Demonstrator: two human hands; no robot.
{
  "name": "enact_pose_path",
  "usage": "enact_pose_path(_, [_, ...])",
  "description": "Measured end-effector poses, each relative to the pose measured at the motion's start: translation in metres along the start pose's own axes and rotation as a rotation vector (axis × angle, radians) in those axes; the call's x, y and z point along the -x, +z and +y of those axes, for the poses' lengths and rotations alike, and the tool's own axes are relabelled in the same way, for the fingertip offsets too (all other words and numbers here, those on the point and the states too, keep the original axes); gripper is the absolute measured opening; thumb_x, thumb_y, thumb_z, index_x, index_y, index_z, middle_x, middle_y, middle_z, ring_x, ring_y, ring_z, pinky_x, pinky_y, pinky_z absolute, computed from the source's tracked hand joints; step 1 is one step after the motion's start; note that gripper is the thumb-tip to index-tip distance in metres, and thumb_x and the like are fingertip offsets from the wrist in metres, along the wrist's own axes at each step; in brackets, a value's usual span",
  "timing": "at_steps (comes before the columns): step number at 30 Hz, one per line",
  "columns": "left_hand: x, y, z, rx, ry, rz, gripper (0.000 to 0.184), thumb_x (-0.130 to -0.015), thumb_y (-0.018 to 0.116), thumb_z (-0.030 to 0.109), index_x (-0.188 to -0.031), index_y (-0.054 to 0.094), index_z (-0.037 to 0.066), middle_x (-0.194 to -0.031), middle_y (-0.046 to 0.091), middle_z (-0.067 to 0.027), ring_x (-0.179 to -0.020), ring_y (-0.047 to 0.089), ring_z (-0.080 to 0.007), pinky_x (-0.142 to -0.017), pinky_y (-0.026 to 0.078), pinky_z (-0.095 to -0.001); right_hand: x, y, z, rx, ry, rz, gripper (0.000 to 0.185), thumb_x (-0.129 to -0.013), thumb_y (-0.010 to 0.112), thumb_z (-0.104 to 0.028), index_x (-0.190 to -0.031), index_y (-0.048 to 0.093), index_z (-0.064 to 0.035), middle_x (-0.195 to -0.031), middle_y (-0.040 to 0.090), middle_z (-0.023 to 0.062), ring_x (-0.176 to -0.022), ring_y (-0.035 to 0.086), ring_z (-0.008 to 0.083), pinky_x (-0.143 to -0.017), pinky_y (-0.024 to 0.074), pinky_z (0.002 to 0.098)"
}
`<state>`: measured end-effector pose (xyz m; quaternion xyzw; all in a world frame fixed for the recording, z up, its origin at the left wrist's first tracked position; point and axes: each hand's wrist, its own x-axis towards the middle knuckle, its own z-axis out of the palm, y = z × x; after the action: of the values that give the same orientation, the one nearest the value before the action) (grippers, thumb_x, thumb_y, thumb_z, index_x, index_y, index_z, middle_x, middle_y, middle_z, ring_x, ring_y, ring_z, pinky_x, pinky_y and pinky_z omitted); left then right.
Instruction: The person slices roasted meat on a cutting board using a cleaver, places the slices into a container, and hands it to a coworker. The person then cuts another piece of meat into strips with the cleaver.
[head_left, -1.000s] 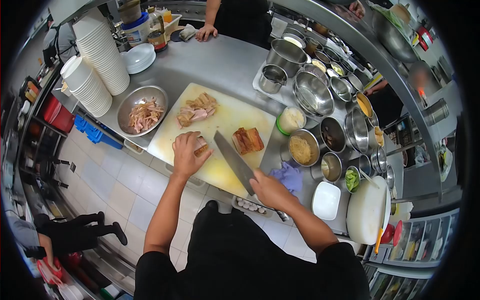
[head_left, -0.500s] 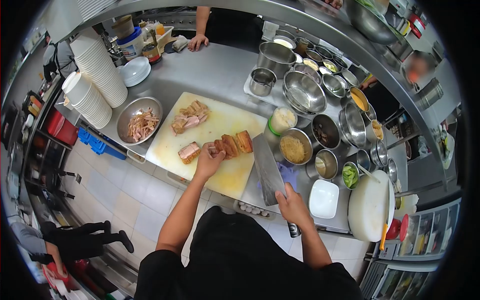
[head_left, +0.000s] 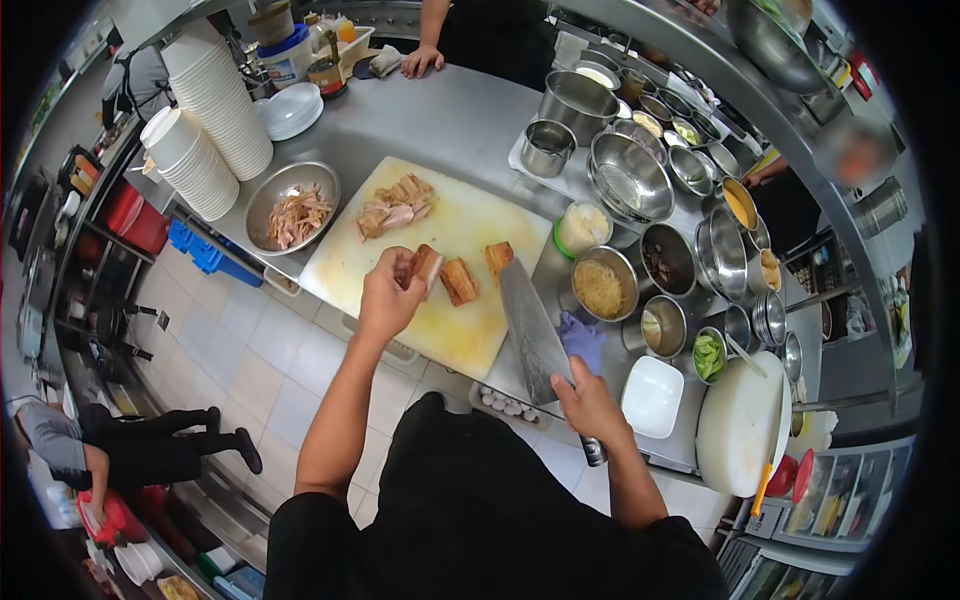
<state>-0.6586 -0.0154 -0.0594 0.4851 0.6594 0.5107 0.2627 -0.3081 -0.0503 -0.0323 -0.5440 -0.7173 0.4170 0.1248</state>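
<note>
My left hand (head_left: 393, 292) pinches a piece of roasted pork belly (head_left: 427, 268) at its near side, tilted so a pale face shows. Beside it on the white cutting board (head_left: 455, 335) lie a browned pork piece (head_left: 459, 282) and, further right, another pork chunk (head_left: 498, 260). A heap of sliced pork (head_left: 398, 207) rests toward the board's far left. My right hand (head_left: 592, 405) grips a cleaver (head_left: 535, 335) by its handle. The blade slants over the board's right edge, its tip close to the rightmost chunk. My left fingers partly hide the piece they hold.
Left of the board stands a steel bowl (head_left: 293, 210) of shredded meat, near stacked white tubs (head_left: 215, 105). Steel pots of toppings (head_left: 600, 288), a purple cloth (head_left: 582, 340) and a white dish (head_left: 652, 397) crowd the right. Across the counter rests another person's hand (head_left: 423, 62).
My left hand has shifted left and turned, now pinching one pork piece. The pork pieces that lay close together are spread apart. The cleaver stays at the board's right edge; the view has shifted slightly.
</note>
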Motion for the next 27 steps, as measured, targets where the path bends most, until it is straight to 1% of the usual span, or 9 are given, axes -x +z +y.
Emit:
enact_pose_path(3, [0.013, -0.001, -0.027, 0.294, -0.174, -0.302, 0.027, -0.084, 0.066, -0.002, -0.11, 0.059, -0.003, -0.088, 0.066, -0.01, -0.079, 0.064, -0.0105, -0.071, 0.054, -0.029, 0.002, -0.003, -0.001, -0.018, -0.034, -0.019, 0.024, -0.103, 0.057, -0.025, -0.105, 0.05, -0.0026, -0.055, 0.056, 0.0075, -0.043, 0.055, 0.0176, -0.043, 0.0437, 0.0352])
enact_pose_path(6, [0.043, 0.006, -0.044, 0.136, -0.138, -0.379, 0.031, -0.085, 0.067, 0.001, -0.115, 0.059, -0.004, -0.091, 0.067, -0.0094, -0.08, 0.065, -0.0142, -0.074, 0.055, -0.0293, 0.001, -0.01, -0.014, 0.014, -0.039, -0.091, 0.023, -0.103, 0.056, -0.025, -0.106, 0.05, -0.0024, -0.056, 0.056, 0.0078, -0.043, 0.055, 0.0172, -0.044, 0.0441, 0.0353])
enact_pose_path(7, [0.05, 0.007, -0.048, -0.043, -0.068, -0.39, 0.034, -0.086, 0.067, 0.003, -0.119, 0.059, -0.005, -0.094, 0.068, -0.0078, -0.081, 0.066, -0.0147, -0.077, 0.055, -0.0281, 0.002, -0.014, -0.026, -0.006, 0.03, -0.156, 0.026, -0.102, 0.056, -0.026, -0.108, 0.05, -0.0011, -0.071, 0.061, 0.0208, -0.065, 0.059, 0.0358, -0.059, 0.0459, 0.0452])
enact_pose_path(8, [0.052, 0.004, -0.047, -0.214, -0.003, -0.371, 0.044, -0.085, 0.073, 0.011, -0.124, 0.059, -0.004, -0.105, 0.067, -0.0137, -0.091, 0.067, -0.0252, -0.087, 0.054, -0.0349, 0.002, -0.015, -0.036, -0.025, 0.098, -0.218, 0.03, -0.101, 0.055, -0.028, -0.11, 0.05, 0.0002, -0.086, 0.065, 0.0338, -0.086, 0.063, 0.0544, -0.075, 0.0477, 0.055])
enact_pose_path(9, [0.058, 0.002, -0.046, -0.21, -0.006, -0.368, 0.044, -0.085, 0.073, 0.011, -0.124, 0.059, -0.004, -0.105, 0.067, -0.0137, -0.091, 0.067, -0.0252, -0.087, 0.054, -0.0349, 0.0, -0.015, -0.042, -0.02, 0.098, -0.221, 0.03, -0.101, 0.055, -0.028, -0.11, 0.05, 0.0002, -0.086, 0.065, 0.0338, -0.086, 0.063, 0.0544, -0.075, 0.0477, 0.055])
enact_pose_path(11, [0.068, -0.004, -0.035, -0.417, 0.285, -0.172, 0.054, -0.082, 0.079, 0.019, -0.127, 0.059, -0.002, -0.117, 0.063, -0.019, -0.108, 0.061, -0.0352, -0.098, 0.05, -0.0408, -0.006, -0.015, -0.053, 0.103, 0.116, -0.317, 0.029, -0.101, 0.052, -0.027, -0.112, 0.049, 0.0005, -0.088, 0.065, 0.0347, -0.087, 0.064, 0.0541, -0.078, 0.0467, 0.0576])
enact_pose_path(12, [0.07, -0.006, -0.028, -0.359, 0.19, -0.256, 0.06, -0.078, 0.083, 0.023, -0.127, 0.058, 0.0, -0.123, 0.059, -0.0201, -0.117, 0.054, -0.0386, -0.103, 0.045, -0.0436, -0.01, -0.012, -0.056, 0.11, 0.117, -0.32, 0.029, -0.101, 0.052, -0.027, -0.112, 0.049, 0.0005, -0.088, 0.065, 0.0347, -0.087, 0.064, 0.0541, -0.078, 0.0467, 0.0576])
enact_pose_path(17, [0.069, 0.015, -0.055, -0.337, 0.23, -0.183, 0.06, -0.074, 0.085, 0.018, -0.124, 0.056, 0.0, -0.115, 0.061, -0.0201, -0.108, 0.059, -0.0366, -0.095, 0.049, -0.0434, -0.043, 0.006, -0.052, 0.313, -0.086, -0.286, 0.027, -0.102, 0.048, -0.022, -0.114, 0.048, 0.0025, -0.091, 0.065, 0.0381, -0.09, 0.062, 0.0568, -0.084, 0.0446, 0.0621])
enact_pose_path(27, [0.043, 0.0, -0.053, -0.256, 0.368, -0.284, 0.054, -0.073, 0.083, 0.021, -0.116, 0.06, -0.001, -0.106, 0.061, -0.0171, -0.103, 0.06, -0.034, -0.092, 0.05, -0.0413, -0.029, -0.005, -0.097, 0.279, -0.024, -0.211, 0.025, -0.104, 0.048, -0.026, -0.108, 0.046, -0.0017, -0.077, 0.064, 0.0315, -0.077, 0.061, 0.0547, -0.074, 0.0448, 0.0594])
